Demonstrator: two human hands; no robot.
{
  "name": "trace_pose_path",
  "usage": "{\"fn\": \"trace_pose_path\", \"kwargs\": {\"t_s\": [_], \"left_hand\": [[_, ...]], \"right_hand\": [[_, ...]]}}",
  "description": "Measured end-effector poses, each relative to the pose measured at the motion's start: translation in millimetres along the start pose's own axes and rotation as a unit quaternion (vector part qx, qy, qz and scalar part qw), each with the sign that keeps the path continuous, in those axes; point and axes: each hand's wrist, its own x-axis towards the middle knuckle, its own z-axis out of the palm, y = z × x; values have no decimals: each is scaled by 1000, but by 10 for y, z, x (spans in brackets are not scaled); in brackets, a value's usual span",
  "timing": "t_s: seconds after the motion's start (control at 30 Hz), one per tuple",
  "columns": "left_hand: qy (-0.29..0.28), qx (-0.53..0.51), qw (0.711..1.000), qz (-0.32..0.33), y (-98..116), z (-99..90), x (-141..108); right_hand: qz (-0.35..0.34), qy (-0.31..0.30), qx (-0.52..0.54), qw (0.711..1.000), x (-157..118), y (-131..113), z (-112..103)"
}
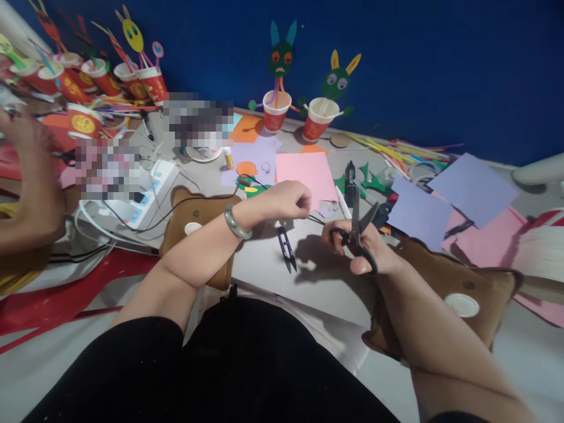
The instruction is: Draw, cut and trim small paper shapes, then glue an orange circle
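My left hand (291,200), with a bracelet at the wrist, is closed near the middle of the table; a thin dark strand runs from it toward my right hand (359,247). That hand is wrapped round the black handles of scissors (358,226), whose blades stand apart and point up and away. Between and below my hands lie small dark thread snips (286,249). A pink sheet (307,176) lies just beyond my left hand. Green paper scraps (368,179) and a black pen-like tool (349,175) are beyond the scissors.
Two paper cups with green-headed figures (275,111) (319,120) stand at the back wall. Brown cushions (207,220) (432,294) lie under my forearms. A power strip (152,197) with cables is at left, near another person's arm (33,176). Purple sheets (473,185) lie right.
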Motion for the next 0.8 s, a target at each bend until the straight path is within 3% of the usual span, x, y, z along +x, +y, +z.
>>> {"fn": "trace_pose_path", "kwargs": {"t_s": [0.03, 0.1, 0.17, 0.23, 0.37, 0.53, 0.8], "left_hand": [[-8, 49, 999, 0, -15, -10, -10], [-11, 127, 992, -11, -16, -34, -32], [-11, 188, 981, -45, 29, -65, -54], [-32, 247, 964, -95, 110, -100, -75], [-105, 348, 921, -137, 279, -135, -108], [-127, 399, 892, -169, 320, -118, -115], [-5, 374, 913, -159, 131, -124, -69]], "right_hand": [[6, 11, -13, 1000, 1, -1, -5], [29, 104, -74, 991, 22, 26, -17], [54, 236, -166, 956, 64, 97, -42], [91, 316, -260, 908, 117, 191, -83], [203, 311, -388, 844, 201, 324, -142], [227, 288, -437, 821, 230, 355, -123], [210, 282, -454, 819, 257, 418, -47]]}}
